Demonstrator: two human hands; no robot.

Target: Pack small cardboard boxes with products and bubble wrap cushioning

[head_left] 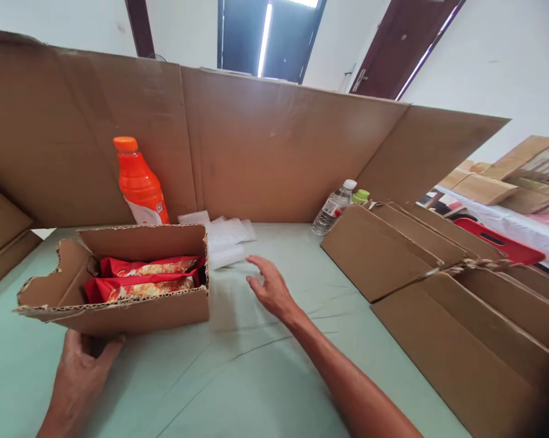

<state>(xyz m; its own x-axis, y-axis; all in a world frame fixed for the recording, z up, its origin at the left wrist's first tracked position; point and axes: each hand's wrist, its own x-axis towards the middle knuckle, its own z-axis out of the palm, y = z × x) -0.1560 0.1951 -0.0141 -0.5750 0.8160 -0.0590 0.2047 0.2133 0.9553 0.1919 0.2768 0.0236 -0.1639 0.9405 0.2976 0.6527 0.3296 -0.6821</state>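
An open cardboard box (155, 315) with rough-cut edges stands at the left of the table. Inside lie two red packets (149, 286) with food pictures on them. My left hand (85, 365) grips the box low on its near side; some of its fingertips are hidden against the cardboard. Over the table to the right of the box is my right hand (270, 286), open and holding nothing, thumb and fingers apart. Just beyond its fingertips lie several sheets of clear bubble wrap (228, 240), partly behind the box.
An orange bottle (140, 182) stands behind the box, against a tall cardboard screen (274, 146). A clear water bottle (333, 210) and a green cap (360, 196) are at the back right. Cardboard dividers or boxes (393, 255) line the right side, with a red tray-like object (500, 240) beyond.
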